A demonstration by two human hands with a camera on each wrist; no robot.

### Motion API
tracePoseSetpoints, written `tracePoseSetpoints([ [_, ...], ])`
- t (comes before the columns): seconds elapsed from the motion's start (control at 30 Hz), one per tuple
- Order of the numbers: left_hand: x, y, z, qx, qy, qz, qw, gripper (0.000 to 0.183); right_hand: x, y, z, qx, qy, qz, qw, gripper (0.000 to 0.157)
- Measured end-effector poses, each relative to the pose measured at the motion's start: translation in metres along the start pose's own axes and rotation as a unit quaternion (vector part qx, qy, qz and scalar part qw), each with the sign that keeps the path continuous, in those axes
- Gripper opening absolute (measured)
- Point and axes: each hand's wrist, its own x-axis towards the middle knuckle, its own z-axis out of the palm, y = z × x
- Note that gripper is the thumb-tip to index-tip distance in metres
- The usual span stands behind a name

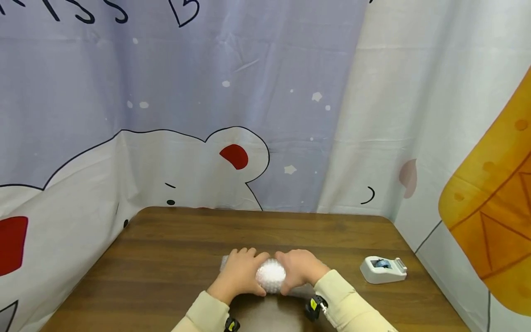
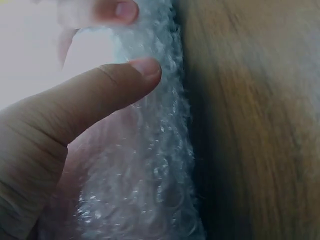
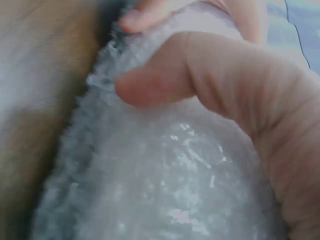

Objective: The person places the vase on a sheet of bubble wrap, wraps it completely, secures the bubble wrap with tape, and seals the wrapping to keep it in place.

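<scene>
A bundle of clear bubble wrap (image 1: 271,275) lies along the near middle of the table, its bright rounded middle showing between the two hands. My left hand (image 1: 242,272) grips its left part, fingers over the far side and thumb on the near side. From the right, my right hand (image 1: 300,267) holds it the same way. In the left wrist view the thumb (image 2: 145,67) presses on the bubble wrap (image 2: 155,175) near its edge. The right wrist view has the other thumb (image 3: 150,85) bent over the bubble wrap (image 3: 150,185). Whatever it may enclose is hidden.
A white tape dispenser (image 1: 382,272) with a blue-cored roll stands on the right side of the wooden table (image 1: 174,240). Behind the table's far edge hangs a printed curtain (image 1: 290,115), which also runs down both sides.
</scene>
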Motion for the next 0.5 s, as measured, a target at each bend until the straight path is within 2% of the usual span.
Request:
tracePoseSetpoints([
  [0.13, 0.0, 0.0, 0.004, 0.003, 0.02, 0.006, 0.9998, 0.089, 0.006, 0.004, -0.003, 0.073, -0.066, 0.015, 0.995, 0.064],
  [0.27, -0.001, 0.0, 0.007, 0.003, 0.041, 0.01, 0.9991, 0.082, 0.008, 0.005, -0.004, 0.114, -0.097, 0.026, 0.988, 0.062],
  [0.37, 0.0, 0.0, 0.008, 0.011, 0.05, 0.013, 0.9986, 0.074, 0.004, 0.004, -0.003, 0.096, -0.074, 0.018, 0.993, 0.061],
  [0.5, 0.003, -0.002, 0.006, 0.016, 0.04, 0.007, 0.999, 0.067, -0.008, -0.002, 0.0, 0.016, 0.01, -0.004, 1.0, 0.068],
])
